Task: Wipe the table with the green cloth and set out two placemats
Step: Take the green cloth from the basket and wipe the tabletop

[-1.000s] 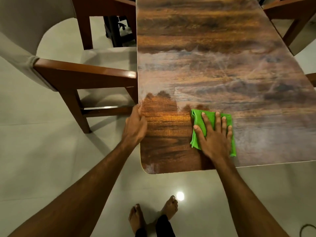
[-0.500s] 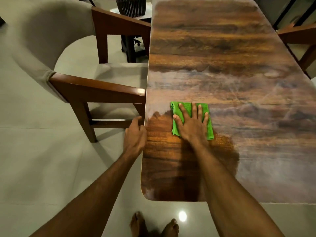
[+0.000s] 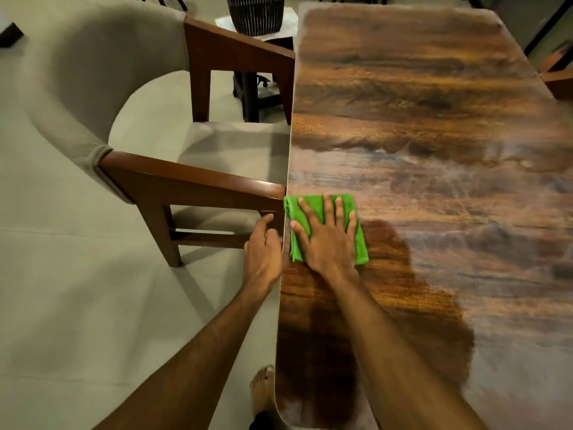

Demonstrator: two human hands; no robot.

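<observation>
A long wooden table (image 3: pixel 434 135) fills the right of the head view. Its near left part is dark and glossy; the rest looks hazy and dusty. A folded green cloth (image 3: pixel 359 246) lies flat at the table's left edge. My right hand (image 3: pixel 328 240) presses down on the cloth with fingers spread. My left hand (image 3: pixel 263 252) rests against the table's left edge, just beside the cloth, with fingers curled on the rim. No placemats are in view.
A wooden armchair (image 3: pixel 192 181) with a beige cushioned back stands against the table's left side, its armrest close to both hands. A dark ribbed basket (image 3: pixel 255 13) sits behind it. Another chair (image 3: pixel 558 79) shows at the far right. My bare foot (image 3: pixel 262 389) stands on the tiled floor.
My right hand slid the green cloth leftward and away from me to the table's left edge, widening the dark wiped patch. My left hand stayed on the table's rim.
</observation>
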